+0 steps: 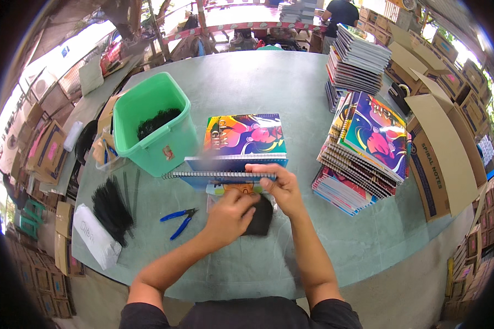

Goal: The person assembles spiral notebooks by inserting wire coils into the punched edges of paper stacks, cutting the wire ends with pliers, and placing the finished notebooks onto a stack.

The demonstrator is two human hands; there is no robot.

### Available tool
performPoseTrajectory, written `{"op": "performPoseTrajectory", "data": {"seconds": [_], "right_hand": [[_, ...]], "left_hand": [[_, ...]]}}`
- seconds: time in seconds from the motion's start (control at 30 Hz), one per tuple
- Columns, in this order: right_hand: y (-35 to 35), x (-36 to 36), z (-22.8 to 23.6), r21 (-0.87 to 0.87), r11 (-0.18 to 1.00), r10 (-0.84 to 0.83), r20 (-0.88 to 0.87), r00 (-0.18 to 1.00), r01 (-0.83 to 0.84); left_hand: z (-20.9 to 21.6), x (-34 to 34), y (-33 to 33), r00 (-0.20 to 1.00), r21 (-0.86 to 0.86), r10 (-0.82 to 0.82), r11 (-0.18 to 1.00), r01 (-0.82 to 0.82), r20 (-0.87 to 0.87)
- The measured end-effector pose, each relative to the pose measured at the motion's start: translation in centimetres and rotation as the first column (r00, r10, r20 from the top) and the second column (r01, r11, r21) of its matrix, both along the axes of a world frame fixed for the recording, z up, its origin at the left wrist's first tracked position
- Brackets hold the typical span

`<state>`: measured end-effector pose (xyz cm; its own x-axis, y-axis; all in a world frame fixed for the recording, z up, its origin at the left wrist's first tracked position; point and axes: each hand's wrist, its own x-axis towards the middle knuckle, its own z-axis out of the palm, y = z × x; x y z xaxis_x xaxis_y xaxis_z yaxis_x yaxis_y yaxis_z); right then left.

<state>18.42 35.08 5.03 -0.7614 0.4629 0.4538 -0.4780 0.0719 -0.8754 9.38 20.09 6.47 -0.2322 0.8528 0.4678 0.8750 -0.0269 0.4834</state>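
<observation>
A spiral notebook [195, 180] is held on edge in front of me, its dark wire coil along the top and the coil's loose end jutting out at the left. My right hand [282, 189] grips its right end, thumb on the near side and fingers behind. Against its near face, my left hand [231, 216] has its fingers curled together; whatever they pinch is hidden. Just beyond lie colourful-covered notebooks [247, 134]. Below my hands, a black flat piece [259, 219] rests on the table. Blue-handled pliers [189, 213] lie spread to the left of my left hand.
A green bin [167, 145] with black coils [159, 123] stands at left. Loose black coils [112, 205] and a white packet [96, 236] lie nearer. At right are notebook stacks [376, 131], a taller stack [357, 60] and an opened cardboard box [431, 170]. Far back stands a person [341, 16].
</observation>
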Motion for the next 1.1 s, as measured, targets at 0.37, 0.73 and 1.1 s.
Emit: {"op": "performPoseTrajectory", "data": {"seconds": [0.37,0.73,1.1], "right_hand": [[-0.2,0.4,0.8,-0.009,0.982,-0.177,0.282,0.943,0.187],[0.3,0.4,-1.9,0.304,0.898,-0.4,0.258,0.88,0.319],[-1.8,-1.0,8.7,0.747,0.664,-0.407,0.354,0.842,0.007]], "left_hand": [[4.4,-1.7,3.8,0.951,-0.007,0.063,0.998,-0.069,-0.302],[5.6,-1.1,5.9,0.994,-0.017,-0.105,0.994,0.104,-0.007],[-3.5,-12.0,-11.1,0.975,-0.52,0.131,0.829,-0.206,-0.178]]}}
